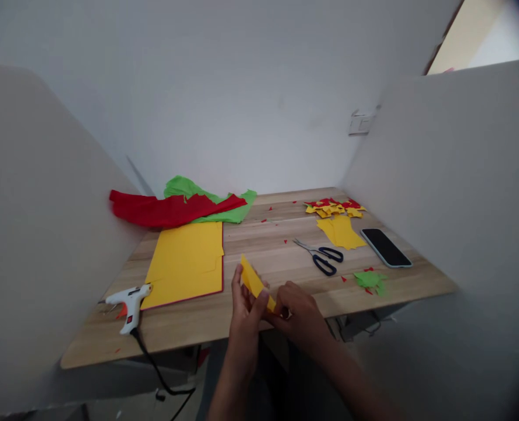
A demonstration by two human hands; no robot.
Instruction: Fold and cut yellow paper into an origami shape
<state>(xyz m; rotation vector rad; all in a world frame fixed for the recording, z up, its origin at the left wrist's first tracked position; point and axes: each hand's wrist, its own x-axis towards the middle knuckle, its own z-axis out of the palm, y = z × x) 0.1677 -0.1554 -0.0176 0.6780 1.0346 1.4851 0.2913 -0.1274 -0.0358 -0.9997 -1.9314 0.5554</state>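
A folded piece of yellow paper (253, 282) is held just above the table's front edge, tilted up to the left. My left hand (245, 307) is closed on it, thumb on the near face and fingers behind. At its lower right end, my right hand (295, 309) pinches the paper with curled fingers. Scissors (318, 254) with dark handles lie on the table to the right of my hands, blades parted. Left of my hands lies a stack of yellow sheets (187, 260) with a red edge showing beneath.
A white glue gun (131, 304) sits at the left front, its cord hanging off the edge. Red crepe paper (167, 211) overlaps green paper (237, 215) behind. Cut paper pieces (334, 207), yellow sheets (342, 232), a phone (386, 248) and green scraps (370, 280) lie right.
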